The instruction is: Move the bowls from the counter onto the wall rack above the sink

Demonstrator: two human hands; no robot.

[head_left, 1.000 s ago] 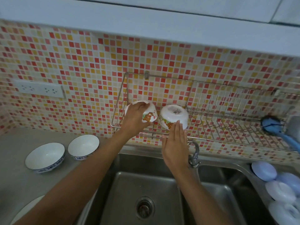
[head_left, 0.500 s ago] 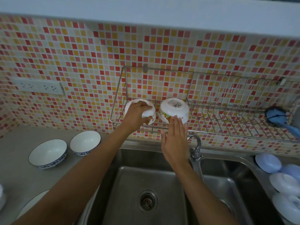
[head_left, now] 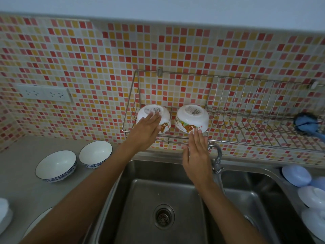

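With 2 bowls [head_left: 192, 118] upturned on the rack [head_left: 246, 110], left hand [head_left: 146, 129] resting flat on one and right hand [head_left: 197, 152] released, 2 desk bowls [head_left: 56, 165] look rigid, breakable, slick: pinch the rim.

Home kitchen: steel double sink [head_left: 163, 199], mosaic-tiled backsplash [head_left: 105, 59], wall-mounted dish rack [head_left: 246, 120], bowls on counter [head_left: 26, 191].

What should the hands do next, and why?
Probably the left hand should let go of the left cartoon bowl and reach for the blue-rimmed bowls on the counter. Both cartoon bowls sit upside down on the wall rack, and the right hand is flat and open, holding nothing.
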